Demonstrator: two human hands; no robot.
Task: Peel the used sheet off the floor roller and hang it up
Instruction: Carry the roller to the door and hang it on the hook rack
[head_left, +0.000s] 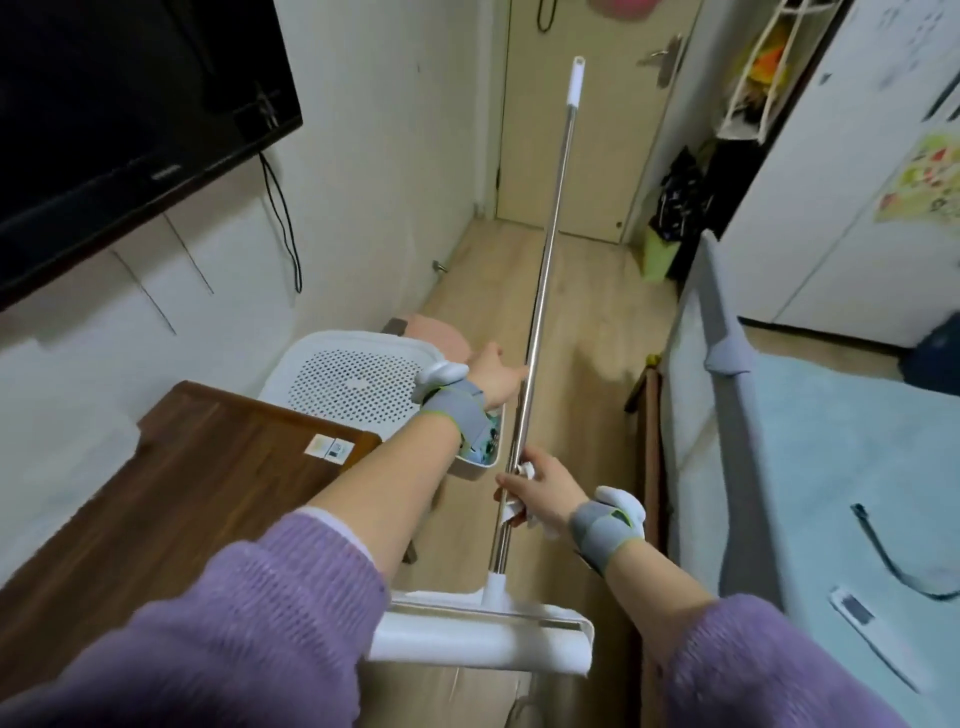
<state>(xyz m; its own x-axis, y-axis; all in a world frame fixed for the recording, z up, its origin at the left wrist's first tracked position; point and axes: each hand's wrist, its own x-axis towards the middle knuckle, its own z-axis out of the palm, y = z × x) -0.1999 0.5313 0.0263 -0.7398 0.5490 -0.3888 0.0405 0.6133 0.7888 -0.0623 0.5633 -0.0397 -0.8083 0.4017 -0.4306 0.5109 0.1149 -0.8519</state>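
Observation:
The floor roller's white head (483, 644) lies low in front of me, partly behind my left sleeve. Its long metal pole (545, 260) slants up and away toward the door, ending in a white cap (575, 80). My left hand (496, 374) grips the pole about midway. Lower down, my right hand (540, 491) closes on the pole at a white fitting, with a bit of white sheet or tissue under the fingers. Both wrists wear grey bands.
A dark wooden table (208, 483) is at the left, with a white perforated basket (353, 384) beyond it. A black TV (119, 119) hangs on the left wall. A blue bed (831, 493) fills the right. A closed door (582, 130) ends the narrow wood floor.

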